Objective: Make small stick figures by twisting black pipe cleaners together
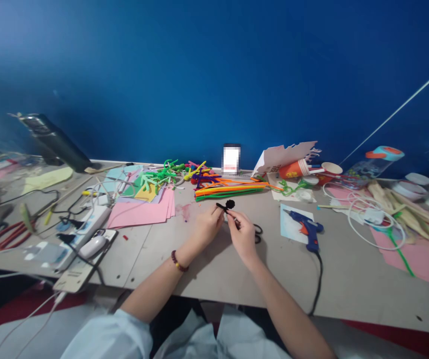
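Note:
A black fuzzy pipe cleaner, with one end coiled into a small round shape, is pinched between both hands above the table. My left hand, with a beaded bracelet on its wrist, grips it from the left. On the other side my right hand holds it by the fingertips. Black-handled scissors lie partly hidden behind my right hand. Beyond the hands rests a bundle of orange, yellow and green pipe cleaners.
A blue hot glue gun lies on light blue paper to the right. Pink paper sheets, a power strip and a phone are on the left. Paper cups stand near the blue wall. Cables cross both sides.

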`<state>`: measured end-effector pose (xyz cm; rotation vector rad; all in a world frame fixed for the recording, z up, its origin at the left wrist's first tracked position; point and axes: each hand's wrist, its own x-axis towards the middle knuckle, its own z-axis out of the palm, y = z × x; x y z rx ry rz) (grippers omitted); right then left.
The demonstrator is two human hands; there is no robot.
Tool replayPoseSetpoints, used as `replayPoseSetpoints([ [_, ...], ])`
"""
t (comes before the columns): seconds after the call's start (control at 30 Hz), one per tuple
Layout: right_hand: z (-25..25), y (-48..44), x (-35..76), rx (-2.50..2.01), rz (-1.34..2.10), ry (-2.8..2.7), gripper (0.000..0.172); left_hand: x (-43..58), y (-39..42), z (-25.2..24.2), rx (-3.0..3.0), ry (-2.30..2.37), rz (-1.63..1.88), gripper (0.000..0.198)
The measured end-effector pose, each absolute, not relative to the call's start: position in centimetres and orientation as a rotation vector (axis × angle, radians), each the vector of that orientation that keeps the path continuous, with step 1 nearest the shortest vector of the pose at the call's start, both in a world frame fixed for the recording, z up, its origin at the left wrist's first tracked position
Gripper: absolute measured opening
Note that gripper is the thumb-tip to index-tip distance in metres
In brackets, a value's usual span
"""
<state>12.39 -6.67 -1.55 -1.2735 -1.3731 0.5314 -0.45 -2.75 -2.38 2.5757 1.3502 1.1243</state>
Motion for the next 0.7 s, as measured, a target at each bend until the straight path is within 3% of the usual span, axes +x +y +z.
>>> replayPoseSetpoints([
  [0.17, -1.7, -6.5, 12.4, -1.256, 0.555, -1.374, 0.024, 0.0, -2.7, -1.8, 2.066, 1.237, 1.213, 0.019],
  [0.5, -2.0, -6.2, 12.3, -1.314, 0.896, -1.126, 0.028, 0.1, -1.8, -1.5, 1.124, 1.029, 1.160, 0.034],
  [0.7, -2.2, -5.4, 13.1, -1.348, 1.008, -1.029, 0.032, -0.5, -1.8, -0.2, 1.048, 0.800, 1.054, 0.036],
])
